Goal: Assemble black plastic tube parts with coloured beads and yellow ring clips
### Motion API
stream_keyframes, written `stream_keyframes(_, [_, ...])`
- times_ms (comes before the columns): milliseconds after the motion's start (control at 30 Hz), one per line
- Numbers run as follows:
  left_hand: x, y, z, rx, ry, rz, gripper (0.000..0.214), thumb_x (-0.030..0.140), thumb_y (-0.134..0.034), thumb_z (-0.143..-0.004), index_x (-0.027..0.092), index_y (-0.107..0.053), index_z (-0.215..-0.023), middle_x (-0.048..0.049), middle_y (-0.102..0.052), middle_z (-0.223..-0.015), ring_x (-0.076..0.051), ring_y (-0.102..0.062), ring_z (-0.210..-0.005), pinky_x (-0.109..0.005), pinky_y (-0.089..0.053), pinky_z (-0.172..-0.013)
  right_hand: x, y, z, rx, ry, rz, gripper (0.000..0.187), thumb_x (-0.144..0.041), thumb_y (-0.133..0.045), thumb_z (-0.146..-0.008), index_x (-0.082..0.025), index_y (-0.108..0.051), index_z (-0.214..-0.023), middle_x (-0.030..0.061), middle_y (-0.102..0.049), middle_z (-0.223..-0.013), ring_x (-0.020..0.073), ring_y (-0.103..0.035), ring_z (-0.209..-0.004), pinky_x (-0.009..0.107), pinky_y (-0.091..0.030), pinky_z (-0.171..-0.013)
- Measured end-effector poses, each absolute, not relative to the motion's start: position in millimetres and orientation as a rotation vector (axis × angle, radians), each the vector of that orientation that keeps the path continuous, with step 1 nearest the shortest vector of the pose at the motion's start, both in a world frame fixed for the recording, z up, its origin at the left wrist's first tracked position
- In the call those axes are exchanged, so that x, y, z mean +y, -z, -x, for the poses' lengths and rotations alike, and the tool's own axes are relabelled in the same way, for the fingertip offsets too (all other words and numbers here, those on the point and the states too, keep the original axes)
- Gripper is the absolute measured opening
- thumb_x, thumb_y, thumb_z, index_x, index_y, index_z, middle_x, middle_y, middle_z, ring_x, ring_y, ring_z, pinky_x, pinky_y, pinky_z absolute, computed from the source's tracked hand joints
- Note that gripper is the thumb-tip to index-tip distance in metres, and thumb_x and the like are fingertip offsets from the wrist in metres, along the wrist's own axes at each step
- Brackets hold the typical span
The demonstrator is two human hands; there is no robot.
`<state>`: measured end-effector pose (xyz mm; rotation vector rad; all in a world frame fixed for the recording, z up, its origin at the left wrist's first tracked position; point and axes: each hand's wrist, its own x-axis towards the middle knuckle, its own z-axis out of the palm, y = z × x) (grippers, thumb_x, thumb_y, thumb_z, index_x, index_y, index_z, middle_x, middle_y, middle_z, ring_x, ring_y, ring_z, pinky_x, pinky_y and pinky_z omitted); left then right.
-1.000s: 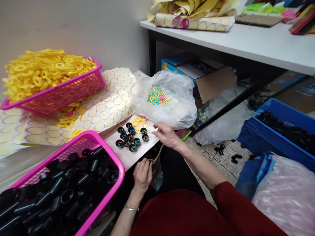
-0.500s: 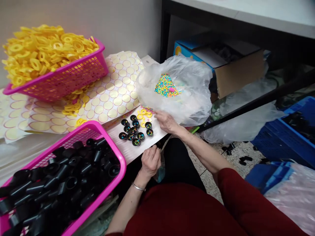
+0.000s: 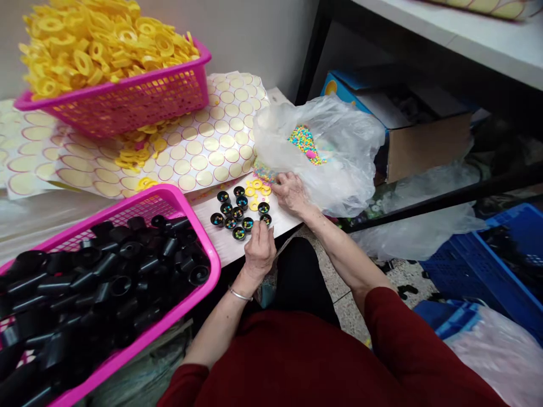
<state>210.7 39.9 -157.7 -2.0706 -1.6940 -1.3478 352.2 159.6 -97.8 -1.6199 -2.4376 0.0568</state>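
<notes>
Small black cups [image 3: 237, 214] stand clustered upright on the white desk [image 3: 225, 247], colourful beads [image 3: 231, 224] inside. Flat yellow rings [image 3: 254, 209] lie loosely just beside them.

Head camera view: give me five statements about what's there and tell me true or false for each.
1. The left hand is close to the small black cups. True.
2. The right hand is inside the blue crate. False: the right hand is beside loose yellow rings.
3. The farther pink basket holds black parts. False: the farther pink basket carries heaped yellow rings.
4. A bracelet circles the left wrist. True.
5. The small black cups are stacked in one tower. False: they stand side by side.
</notes>
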Motion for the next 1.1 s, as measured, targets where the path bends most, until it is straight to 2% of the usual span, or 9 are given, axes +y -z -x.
stream_keyframes(133, [44, 160, -216, -1.740, 1.369, 2.083, 0.031, 0.030, -0.053, -0.091, 0.006, -0.067, -0.106, -0.0232, -0.071, -0.106, -0.027, -0.071, -0.096, -0.033, -0.059, -0.081, 153, 97, -348, -2.499, 0.039, 1.650, 0.031, -0.013, -0.042, -0.090, -0.017, -0.069, -0.103, 0.0131, -0.059, -0.118, 0.0273, -0.041, -0.104, 0.039, -0.034, -0.082])
stream_keyframes(300, [48, 158, -221, -1.753, 1.459, 2.093, 0.033, 0.030, -0.052, -0.092, 0.006, -0.064, -0.111, -0.0226, -0.070, -0.107, -0.027, -0.070, -0.100, -0.034, -0.058, -0.083, 125, 102, -347, -2.525, -0.010, 1.581, 0.026, -0.009, -0.043, -0.086, -0.014, -0.068, -0.093, 0.0151, -0.061, -0.110, 0.0275, -0.043, -0.101, 0.038, -0.034, -0.078])
stream_keyframes(400, [50, 156, -225, -1.802, 1.550, 2.077, 0.034, 0.034, -0.051, -0.092, 0.008, -0.063, -0.112, -0.0198, -0.071, -0.104, -0.025, -0.070, -0.098, -0.032, -0.058, -0.079, 104, 105, -348, -2.411, -0.144, 1.598, 0.025, -0.009, -0.042, -0.085, -0.014, -0.067, -0.087, 0.0129, -0.061, -0.100, 0.0246, -0.046, -0.092, 0.035, -0.034, -0.074])
stream_keyframes(567, [54, 150, -227, -1.920, 1.622, 2.120, 0.036, 0.039, -0.053, -0.090, 0.011, -0.061, -0.112, -0.0136, -0.071, -0.091, -0.020, -0.069, -0.081, -0.029, -0.054, -0.067, 93, 106, -351, -2.160, -0.471, 1.709, 0.023, -0.014, -0.042, -0.086, -0.016, -0.064, -0.079, 0.0090, -0.060, -0.090, 0.0204, -0.051, -0.082, 0.031, -0.035, -0.067])
stream_keyframes(667, [55, 146, -226, -1.970, 1.598, 2.196, 0.029, 0.034, -0.055, -0.089, 0.013, -0.063, -0.107, -0.0094, -0.068, -0.084, -0.019, -0.066, -0.075, -0.029, -0.052, -0.067, 100, 101, -353, -2.041, -0.577, 1.831, 0.020, -0.015, -0.046, -0.082, -0.016, -0.065, -0.076, 0.0077, -0.061, -0.086, 0.0196, -0.054, -0.081, 0.030, -0.038, -0.069])
stream_keyframes(800, [55, 145, -223, -1.987, 1.634, 2.279, 0.025, 0.030, -0.056, -0.088, 0.015, -0.062, -0.108, -0.0092, -0.068, -0.092, -0.018, -0.065, -0.080, -0.028, -0.051, -0.071, 110, 88, -353, -2.119, -0.648, 1.937, 0.020, -0.012, -0.047, -0.079, -0.014, -0.067, -0.079, 0.0090, -0.064, -0.087, 0.0196, -0.057, -0.081, 0.029, -0.039, -0.070])
stream_keyframes(967, [55, 148, -222, -2.005, 1.669, 2.259, 0.027, 0.030, -0.058, -0.086, 0.017, -0.061, -0.110, -0.0077, -0.069, -0.093, -0.017, -0.064, -0.078, -0.027, -0.050, -0.069, 113, 83, -349, -2.231, -0.609, 1.971, 0.022, -0.014, -0.047, -0.080, -0.014, -0.069, -0.083, 0.0118, -0.067, -0.093, 0.0218, -0.060, -0.085, 0.030, -0.041, -0.071])
stream_keyframes(1100, [55, 149, -222, -2.014, 1.709, 2.247, 0.029, 0.029, -0.059, -0.083, 0.015, -0.062, -0.108, -0.0073, -0.069, -0.089, -0.017, -0.064, -0.073, -0.027, -0.049, -0.065, 114, 93, -351, -2.040, -0.684, 1.893, 0.020, -0.016, -0.050, -0.079, -0.014, -0.070, -0.077, 0.0086, -0.067, -0.083, 0.0202, -0.060, -0.082, 0.030, -0.041, -0.075])
